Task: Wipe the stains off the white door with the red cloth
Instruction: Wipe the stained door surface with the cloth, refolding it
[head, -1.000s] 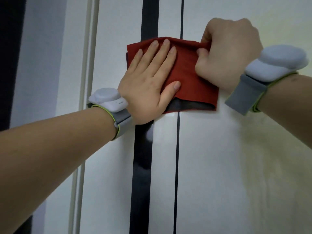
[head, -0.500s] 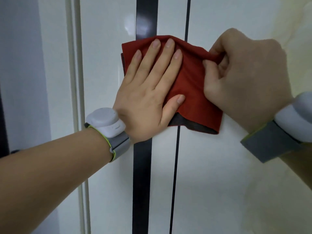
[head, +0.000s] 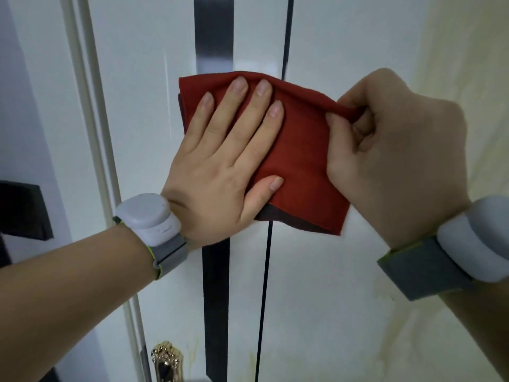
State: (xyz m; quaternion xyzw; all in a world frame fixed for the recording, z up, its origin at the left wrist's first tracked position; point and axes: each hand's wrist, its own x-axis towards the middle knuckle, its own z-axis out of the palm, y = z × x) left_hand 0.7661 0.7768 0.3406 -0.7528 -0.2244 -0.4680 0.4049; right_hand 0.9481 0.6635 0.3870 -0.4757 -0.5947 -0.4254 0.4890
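Note:
The folded red cloth lies flat against the white door, across its broad black stripe and thin black line. My left hand presses it with straight, spread fingers. My right hand pinches the cloth's upper right edge between thumb and curled fingers. Yellowish stains run down the door's lower right, and fainter streaks show near the bottom middle.
A gold door-handle plate sits at the bottom left of the door. The white door frame runs along the left edge, with a dark block on the wall beyond it. Both wrists wear grey bands with white units.
The view has dropped down the door, bringing the handle plate and lower stains into sight. Both hands stay on the cloth, which now sits lower on the door.

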